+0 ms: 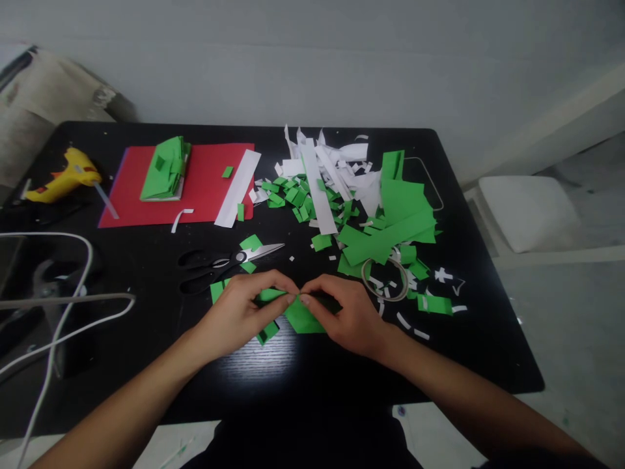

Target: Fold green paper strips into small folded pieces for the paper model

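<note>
Both my hands meet at the middle front of the black table point(303, 378). My left hand point(241, 312) and my right hand point(344, 312) pinch the same small green paper piece point(300, 316), fingertips touching at its top edge. The piece lies partly flat on the table under my fingers. Black-handled scissors point(219, 264) lie just behind my left hand, blades pointing right. Small green scraps point(267, 332) lie around my left hand.
A heap of green and white paper strips point(351, 195) fills the back right. A red sheet point(205, 185) at the back left carries a stack of folded green paper point(166, 169). A yellow glue gun point(63, 176) and white cables point(63, 312) lie at left. A tape ring point(385, 277) sits near my right hand.
</note>
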Demonstrator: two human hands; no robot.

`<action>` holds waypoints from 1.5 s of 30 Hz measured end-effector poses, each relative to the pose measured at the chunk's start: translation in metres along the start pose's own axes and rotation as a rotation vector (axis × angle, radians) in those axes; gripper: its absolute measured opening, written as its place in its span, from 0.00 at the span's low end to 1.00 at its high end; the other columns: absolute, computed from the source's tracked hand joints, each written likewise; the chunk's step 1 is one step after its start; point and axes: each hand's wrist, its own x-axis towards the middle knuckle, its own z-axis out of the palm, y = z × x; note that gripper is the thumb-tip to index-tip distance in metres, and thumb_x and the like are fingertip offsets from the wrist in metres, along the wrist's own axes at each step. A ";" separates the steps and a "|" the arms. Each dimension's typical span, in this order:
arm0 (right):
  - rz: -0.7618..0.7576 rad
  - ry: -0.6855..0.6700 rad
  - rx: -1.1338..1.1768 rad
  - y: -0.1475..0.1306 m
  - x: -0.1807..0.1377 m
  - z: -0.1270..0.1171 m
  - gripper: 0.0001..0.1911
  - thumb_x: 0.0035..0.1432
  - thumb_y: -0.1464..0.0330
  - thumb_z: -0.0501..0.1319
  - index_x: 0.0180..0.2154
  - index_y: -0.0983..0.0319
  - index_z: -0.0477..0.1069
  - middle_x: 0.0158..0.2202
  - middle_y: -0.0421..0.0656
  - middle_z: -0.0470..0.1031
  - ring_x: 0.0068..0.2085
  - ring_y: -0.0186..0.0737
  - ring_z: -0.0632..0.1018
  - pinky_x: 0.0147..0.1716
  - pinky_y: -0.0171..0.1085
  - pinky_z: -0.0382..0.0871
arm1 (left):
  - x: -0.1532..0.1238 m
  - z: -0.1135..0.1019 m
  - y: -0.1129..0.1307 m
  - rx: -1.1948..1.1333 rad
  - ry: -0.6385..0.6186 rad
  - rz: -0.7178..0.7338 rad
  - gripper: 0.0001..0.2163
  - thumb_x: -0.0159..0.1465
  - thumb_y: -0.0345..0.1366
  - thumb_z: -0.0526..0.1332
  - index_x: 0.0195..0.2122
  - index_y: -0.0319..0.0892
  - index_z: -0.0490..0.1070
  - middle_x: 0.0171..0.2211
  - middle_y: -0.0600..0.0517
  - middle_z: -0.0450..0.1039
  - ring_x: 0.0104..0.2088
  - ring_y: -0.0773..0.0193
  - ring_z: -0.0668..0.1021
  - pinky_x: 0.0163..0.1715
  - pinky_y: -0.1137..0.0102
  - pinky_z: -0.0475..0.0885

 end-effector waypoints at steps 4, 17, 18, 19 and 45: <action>-0.028 -0.018 0.040 -0.001 0.000 -0.001 0.05 0.67 0.71 0.62 0.37 0.62 0.77 0.35 0.43 0.82 0.36 0.38 0.81 0.39 0.36 0.73 | 0.000 0.000 0.001 -0.015 -0.014 -0.004 0.06 0.68 0.37 0.63 0.40 0.44 0.79 0.36 0.53 0.82 0.36 0.65 0.83 0.31 0.76 0.76; 0.125 -0.034 0.126 -0.006 0.001 0.002 0.05 0.64 0.70 0.64 0.35 0.62 0.78 0.31 0.40 0.82 0.32 0.35 0.80 0.34 0.33 0.70 | 0.000 -0.001 -0.001 0.050 -0.063 -0.068 0.12 0.70 0.43 0.60 0.38 0.41 0.79 0.32 0.52 0.80 0.30 0.66 0.79 0.22 0.76 0.66; 0.145 -0.043 0.131 -0.006 0.002 0.002 0.05 0.64 0.69 0.64 0.35 0.62 0.78 0.31 0.40 0.82 0.33 0.35 0.80 0.34 0.33 0.70 | 0.000 -0.003 -0.002 0.053 -0.059 -0.059 0.12 0.70 0.43 0.61 0.38 0.41 0.79 0.31 0.52 0.79 0.29 0.67 0.78 0.22 0.76 0.66; 0.162 -0.047 0.135 -0.006 0.002 0.001 0.05 0.64 0.69 0.64 0.35 0.62 0.78 0.32 0.40 0.82 0.33 0.35 0.80 0.34 0.33 0.70 | 0.000 -0.006 -0.002 0.056 -0.051 -0.049 0.12 0.70 0.43 0.61 0.37 0.41 0.79 0.30 0.53 0.79 0.28 0.67 0.77 0.23 0.76 0.66; 0.279 -0.072 0.229 0.003 0.008 -0.011 0.09 0.63 0.62 0.67 0.35 0.61 0.81 0.30 0.40 0.80 0.29 0.35 0.76 0.29 0.35 0.67 | 0.007 -0.021 0.002 0.019 0.122 -0.036 0.08 0.65 0.40 0.66 0.33 0.42 0.81 0.30 0.53 0.80 0.30 0.64 0.80 0.32 0.73 0.74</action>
